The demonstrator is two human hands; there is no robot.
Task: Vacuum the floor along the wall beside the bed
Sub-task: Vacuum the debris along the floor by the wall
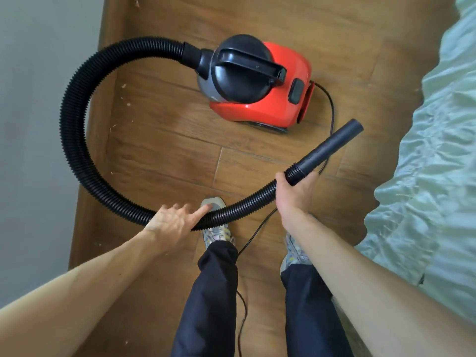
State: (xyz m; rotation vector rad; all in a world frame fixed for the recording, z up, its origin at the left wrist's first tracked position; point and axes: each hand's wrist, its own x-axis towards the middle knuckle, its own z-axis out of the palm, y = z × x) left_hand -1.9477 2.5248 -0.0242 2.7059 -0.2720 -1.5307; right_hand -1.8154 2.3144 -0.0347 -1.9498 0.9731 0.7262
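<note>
A red and black canister vacuum (270,99) stands on the wooden floor (167,150) ahead of me. Its black ribbed hose (74,119) loops left toward the wall and back to my hands. My right hand (293,191) grips the hose just behind the smooth black nozzle tube (329,148), which points up and right toward the bed. My left hand (175,222) rests on the hose lower down, fingers curled over it. Small pale scraps of debris (126,99) lie on the floor near the wall.
A grey wall (38,124) runs along the left. A bed with pale green bedding (432,176) fills the right. The vacuum's black power cord (332,109) trails from its rear, past my shoes (216,230) and between my legs.
</note>
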